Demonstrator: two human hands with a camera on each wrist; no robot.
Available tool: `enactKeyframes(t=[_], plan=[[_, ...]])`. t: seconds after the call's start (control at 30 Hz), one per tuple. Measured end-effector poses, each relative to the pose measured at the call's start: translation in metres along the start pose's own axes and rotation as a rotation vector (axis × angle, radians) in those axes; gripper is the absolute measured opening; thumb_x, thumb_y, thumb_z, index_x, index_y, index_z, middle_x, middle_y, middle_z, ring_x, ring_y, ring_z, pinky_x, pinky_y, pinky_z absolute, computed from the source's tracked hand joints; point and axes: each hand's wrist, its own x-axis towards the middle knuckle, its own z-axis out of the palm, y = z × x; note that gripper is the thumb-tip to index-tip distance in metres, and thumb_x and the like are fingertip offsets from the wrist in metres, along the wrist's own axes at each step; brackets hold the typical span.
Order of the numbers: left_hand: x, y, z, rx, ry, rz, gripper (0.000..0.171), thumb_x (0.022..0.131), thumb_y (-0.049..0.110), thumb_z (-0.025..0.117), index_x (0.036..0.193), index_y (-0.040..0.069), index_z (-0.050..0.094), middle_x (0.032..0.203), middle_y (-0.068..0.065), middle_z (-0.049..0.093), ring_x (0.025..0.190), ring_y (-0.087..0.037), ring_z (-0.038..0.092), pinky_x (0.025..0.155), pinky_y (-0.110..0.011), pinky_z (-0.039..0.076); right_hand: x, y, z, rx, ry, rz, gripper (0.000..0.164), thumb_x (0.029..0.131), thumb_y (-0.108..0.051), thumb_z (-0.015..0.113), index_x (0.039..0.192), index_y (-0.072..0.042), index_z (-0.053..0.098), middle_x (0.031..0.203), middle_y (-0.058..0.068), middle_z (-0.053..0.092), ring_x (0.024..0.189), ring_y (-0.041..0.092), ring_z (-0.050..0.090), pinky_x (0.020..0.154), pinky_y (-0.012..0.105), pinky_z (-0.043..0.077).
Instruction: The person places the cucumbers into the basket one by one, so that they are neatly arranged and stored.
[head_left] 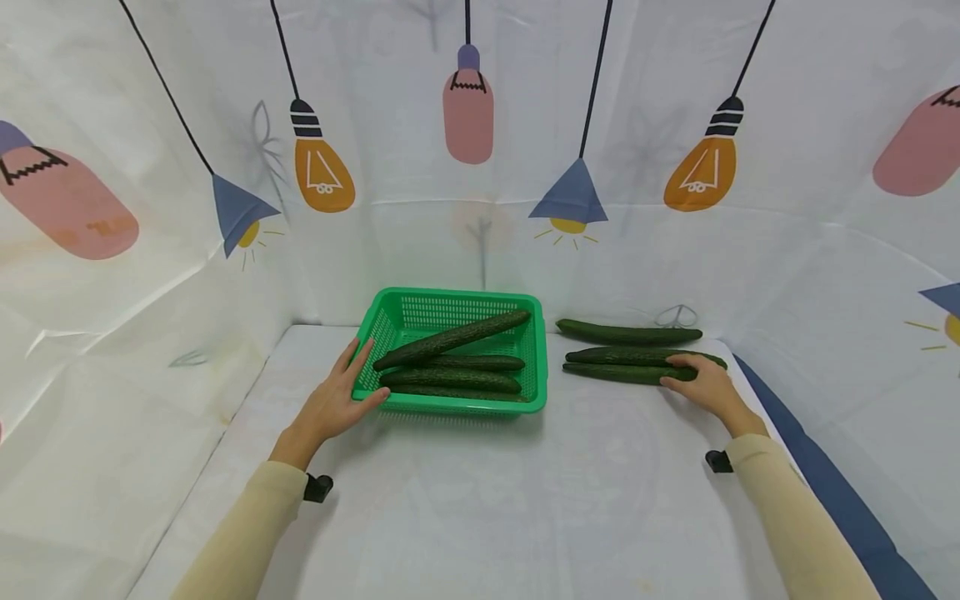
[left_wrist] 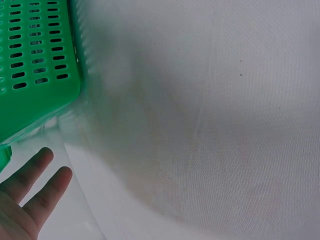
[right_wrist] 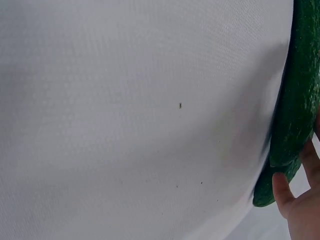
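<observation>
Several cucumbers (head_left: pixel 450 380) lie in a green plastic basket (head_left: pixel 538 350), one slanting across the others. My left hand (head_left: pixel 330 406) has its fingers spread at the basket's left side, with thumb and fingertips at the rim; in the left wrist view two of its straight fingers (left_wrist: pixel 47 197) show below the basket wall (left_wrist: pixel 45 65). To the right of the basket, my right hand (head_left: pixel 708 387) pinches the nearest cucumber (head_left: pixel 611 372) near its right end, thumb on the near side. Against it lies a second cucumber (head_left: pixel 607 356). The right wrist view shows the thumb (right_wrist: pixel 282 190) beside the cucumber ends.
Behind the pair lies another cucumber (head_left: pixel 630 335), close to the back wall. A white cloth (head_left: pixel 480 517) covers the table. White sheeting printed with lamps (head_left: pixel 397 242) hangs behind and at both sides. Dark blue fabric (head_left: pixel 817 475) runs past the table's right edge.
</observation>
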Motion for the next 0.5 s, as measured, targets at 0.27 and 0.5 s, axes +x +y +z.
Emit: enactKeyframes(t=[0.27,0.5], plan=[[-0.0008,0.0015,-0.001,-0.006,0.002,-0.003,0.095,0.096,0.061,0.061,0.168,0.031,0.007,0.174,-0.011,0.007,0.134,-0.053,0.052,0.092,-0.069,0.049,0.0,-0.005,-0.0006,0.058,-0.022,0.042,0.065,0.096,-0.044,0.072,0.138,0.003,0.06,0.149,0.038,0.041,0.137,0.061,0.035,0.106,0.077,0.031],[-0.001,0.0001,-0.0002,-0.008,0.007,-0.002,0.095,0.096,0.062,0.06,0.168,0.029,0.008,0.174,-0.011,0.007,0.133,-0.052,0.054,0.091,-0.069,0.05,-0.0005,-0.0042,0.0024,0.078,-0.03,0.069,0.064,0.095,-0.048,0.071,0.136,0.001,0.063,0.15,0.039,0.038,0.136,0.062,0.034,0.104,0.077,0.032]])
